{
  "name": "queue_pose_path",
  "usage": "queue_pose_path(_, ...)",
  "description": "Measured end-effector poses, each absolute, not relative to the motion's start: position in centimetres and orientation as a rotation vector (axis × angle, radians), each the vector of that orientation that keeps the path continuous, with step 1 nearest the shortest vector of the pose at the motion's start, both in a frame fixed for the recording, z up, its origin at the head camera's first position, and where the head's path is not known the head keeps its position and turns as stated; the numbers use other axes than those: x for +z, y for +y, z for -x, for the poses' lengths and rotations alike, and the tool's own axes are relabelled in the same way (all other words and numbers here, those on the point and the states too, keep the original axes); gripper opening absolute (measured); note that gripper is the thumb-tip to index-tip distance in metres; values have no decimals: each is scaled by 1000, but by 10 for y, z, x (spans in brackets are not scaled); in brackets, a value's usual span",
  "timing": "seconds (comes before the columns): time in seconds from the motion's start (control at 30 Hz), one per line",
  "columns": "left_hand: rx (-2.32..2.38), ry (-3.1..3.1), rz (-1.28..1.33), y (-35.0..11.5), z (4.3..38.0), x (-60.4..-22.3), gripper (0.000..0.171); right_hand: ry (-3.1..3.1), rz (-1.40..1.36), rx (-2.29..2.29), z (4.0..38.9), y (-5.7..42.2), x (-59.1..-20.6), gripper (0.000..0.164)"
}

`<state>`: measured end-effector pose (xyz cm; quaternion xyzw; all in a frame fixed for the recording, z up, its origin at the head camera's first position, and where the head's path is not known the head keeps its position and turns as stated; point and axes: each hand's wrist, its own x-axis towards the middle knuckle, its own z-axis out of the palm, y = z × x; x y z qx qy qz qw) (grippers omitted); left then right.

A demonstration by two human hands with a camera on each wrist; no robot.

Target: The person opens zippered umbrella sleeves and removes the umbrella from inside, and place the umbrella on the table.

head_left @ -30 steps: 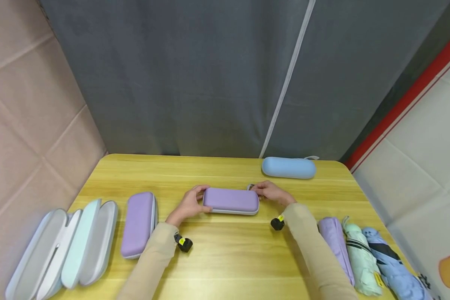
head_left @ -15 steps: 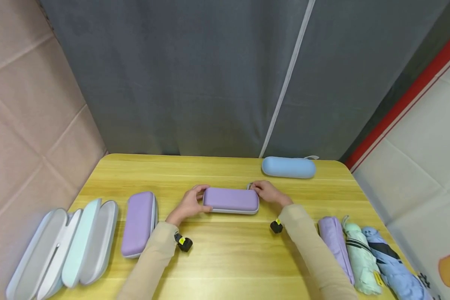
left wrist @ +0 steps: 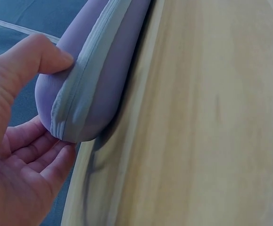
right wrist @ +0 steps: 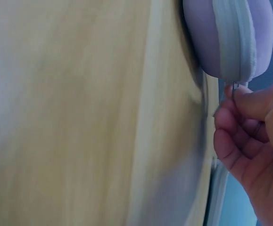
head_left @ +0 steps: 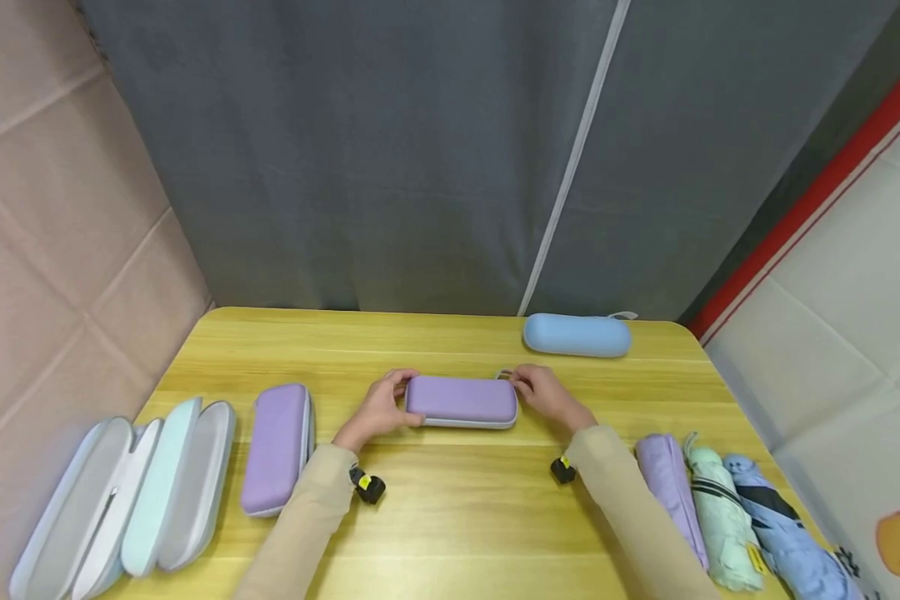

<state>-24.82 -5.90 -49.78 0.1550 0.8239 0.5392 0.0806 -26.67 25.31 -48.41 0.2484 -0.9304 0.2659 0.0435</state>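
A purple zip-up case lies lengthwise at the middle of the table, with a pale grey zip running along its side. My left hand grips the case's left end, thumb on the near side and fingers behind the end. At the other end, my right hand pinches the small zip pull between thumb and forefinger. The zip looks closed along the side facing me. A grey wrist loop shows behind the right end, beside my right fingertips.
Left of my arm stand another purple case, an open mint case and an open light blue case. A closed blue case lies at the back right. Folded umbrellas in purple, mint and blue lie at the right.
My right hand shifts slightly left, then back right and a little away from the case's end. The left hand and the case stay in place.
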Motion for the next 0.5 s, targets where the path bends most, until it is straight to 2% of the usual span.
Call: queue_pose_path(0.5, 1598, 2513, -465, -58, 245, -496, 70, -2831, -732, 768, 226, 256, -479, 9)
